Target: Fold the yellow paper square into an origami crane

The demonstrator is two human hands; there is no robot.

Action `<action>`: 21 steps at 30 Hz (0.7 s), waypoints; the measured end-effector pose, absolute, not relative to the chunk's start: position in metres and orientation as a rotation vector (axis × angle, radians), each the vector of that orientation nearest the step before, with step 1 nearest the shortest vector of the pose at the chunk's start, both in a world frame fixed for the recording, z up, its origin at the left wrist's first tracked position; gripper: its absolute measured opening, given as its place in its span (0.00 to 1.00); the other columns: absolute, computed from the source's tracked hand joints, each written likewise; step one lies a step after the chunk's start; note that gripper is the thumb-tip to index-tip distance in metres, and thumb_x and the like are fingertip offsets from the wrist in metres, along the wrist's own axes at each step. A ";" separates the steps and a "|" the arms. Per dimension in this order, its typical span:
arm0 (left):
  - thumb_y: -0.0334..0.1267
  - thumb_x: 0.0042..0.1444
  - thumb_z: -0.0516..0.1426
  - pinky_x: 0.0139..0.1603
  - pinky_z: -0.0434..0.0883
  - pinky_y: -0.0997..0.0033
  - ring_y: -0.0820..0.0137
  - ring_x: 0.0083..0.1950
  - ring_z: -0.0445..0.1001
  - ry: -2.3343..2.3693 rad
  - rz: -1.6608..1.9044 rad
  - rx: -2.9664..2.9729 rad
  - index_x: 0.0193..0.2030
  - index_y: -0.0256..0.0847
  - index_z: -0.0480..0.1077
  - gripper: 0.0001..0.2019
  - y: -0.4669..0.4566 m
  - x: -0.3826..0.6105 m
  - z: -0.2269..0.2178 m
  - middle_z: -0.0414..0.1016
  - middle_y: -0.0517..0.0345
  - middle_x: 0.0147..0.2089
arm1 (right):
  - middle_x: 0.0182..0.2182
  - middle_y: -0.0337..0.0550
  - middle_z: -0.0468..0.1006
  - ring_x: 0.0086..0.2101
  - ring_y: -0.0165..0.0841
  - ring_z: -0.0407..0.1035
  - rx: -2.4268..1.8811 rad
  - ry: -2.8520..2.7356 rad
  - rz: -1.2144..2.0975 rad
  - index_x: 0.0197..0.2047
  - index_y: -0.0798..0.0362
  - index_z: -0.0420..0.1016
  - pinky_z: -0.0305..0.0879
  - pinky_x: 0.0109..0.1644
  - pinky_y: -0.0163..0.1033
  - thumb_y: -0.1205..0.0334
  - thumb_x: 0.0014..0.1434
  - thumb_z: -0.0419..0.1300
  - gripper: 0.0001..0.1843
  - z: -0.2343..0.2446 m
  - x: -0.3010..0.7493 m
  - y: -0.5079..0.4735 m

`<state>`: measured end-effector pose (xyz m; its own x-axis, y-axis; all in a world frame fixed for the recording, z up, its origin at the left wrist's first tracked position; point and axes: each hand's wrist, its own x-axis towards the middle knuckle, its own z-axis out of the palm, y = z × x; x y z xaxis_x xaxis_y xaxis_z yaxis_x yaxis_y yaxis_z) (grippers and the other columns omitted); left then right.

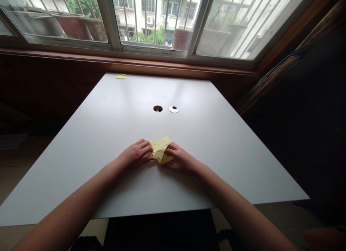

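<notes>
Pinching a creased sheet of yellow paper (pixel 159 146) between 2 hands here, over the near-middle part of a big white worktop (pixel 129 117). The left hand (pixel 136 152) has its grip closed on the left edge, fingers curled in; the right hand (pixel 180 157) has a closed grip on the right side, though a fold hides some fingertips. Farther back, there's a round hole (pixel 158 108) with something pale inside, too small to make out, and just right of it a silvery ring (pixel 171 110) with a dark opening. 1 flat yellow slip (pixel 120 76) lies near the far left corner. Beyond the worktop runs a brown sill (pixel 129 61), and behind the glass sits a reddish pot (pixel 72 27), contents not clear to me.
</notes>
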<state>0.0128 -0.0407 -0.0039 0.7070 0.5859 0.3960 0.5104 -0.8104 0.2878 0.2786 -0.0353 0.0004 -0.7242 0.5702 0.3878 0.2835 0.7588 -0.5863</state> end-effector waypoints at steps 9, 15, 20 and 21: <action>0.40 0.66 0.56 0.48 0.73 0.64 0.65 0.47 0.71 0.840 0.753 2.657 0.44 0.40 0.67 0.07 -0.040 0.013 -0.004 0.73 0.51 0.43 | 0.58 0.54 0.68 0.56 0.46 0.62 -0.754 -2.496 0.706 0.68 0.47 0.58 0.65 0.61 0.54 0.53 0.56 0.69 0.41 0.009 0.277 -0.041; 0.40 0.63 0.61 0.46 0.76 0.65 0.68 0.45 0.76 0.829 1.060 2.433 0.66 0.44 0.51 0.30 -0.041 0.011 -0.014 0.72 0.51 0.48 | 0.58 0.52 0.68 0.57 0.47 0.62 -0.731 -2.531 0.661 0.65 0.45 0.64 0.65 0.61 0.54 0.57 0.57 0.68 0.35 0.008 0.274 -0.039; 0.38 0.68 0.54 0.47 0.76 0.67 0.71 0.44 0.76 0.854 0.895 2.525 0.71 0.53 0.50 0.28 -0.043 0.011 -0.002 0.68 0.51 0.51 | 0.54 0.52 0.72 0.54 0.44 0.66 -0.718 -2.472 0.660 0.57 0.48 0.72 0.66 0.60 0.53 0.58 0.62 0.63 0.20 0.008 0.271 -0.036; 0.38 0.68 0.53 0.46 0.76 0.67 0.71 0.44 0.76 0.892 0.847 2.545 0.69 0.53 0.54 0.24 -0.044 0.012 0.002 0.68 0.51 0.51 | 0.53 0.52 0.74 0.53 0.43 0.67 -0.700 -2.459 0.664 0.54 0.48 0.74 0.66 0.60 0.53 0.59 0.63 0.62 0.15 0.008 0.271 -0.035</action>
<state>0.0121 -0.0442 0.0017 0.6307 0.6468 0.4287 0.4614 -0.7568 0.4630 0.2706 -0.0352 0.0077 -0.7456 0.5838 0.3214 0.3428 0.7496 -0.5662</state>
